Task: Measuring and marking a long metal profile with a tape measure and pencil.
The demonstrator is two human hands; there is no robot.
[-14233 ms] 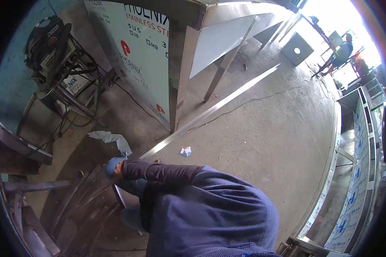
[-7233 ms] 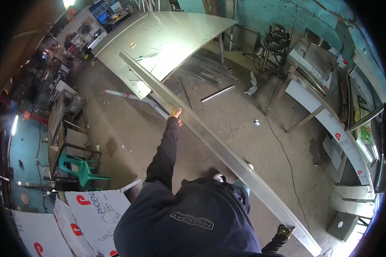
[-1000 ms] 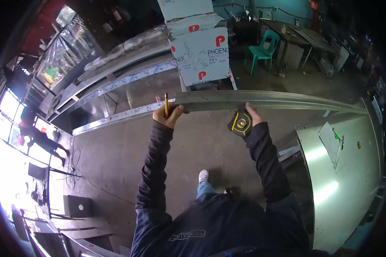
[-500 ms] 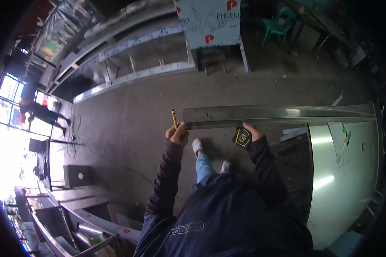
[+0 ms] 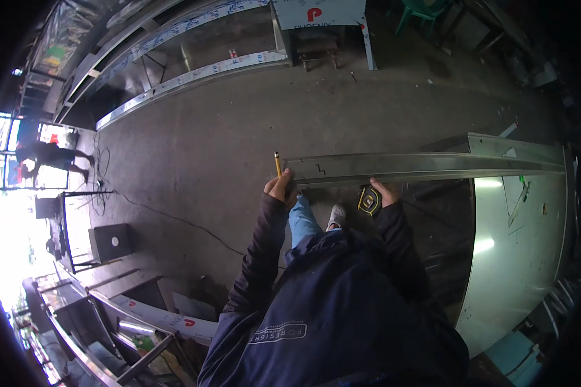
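Currently, the left hand (image 5: 280,188) pinches a pencil (image 5: 279,164) and a metal channel (image 5: 394,166); the right hand (image 5: 386,192) grips a tape measure (image 5: 369,200). The channel crosses the tabletop (image 5: 523,258) near one edge: positioning, I'd judge, with level support wanted next.

Sleeved forearms (image 5: 263,242) extend forward, apart; the left hand (image 5: 279,187) is closed with fingers curled, the right hand (image 5: 385,193) gripping, its thumb (image 5: 376,184) extended.
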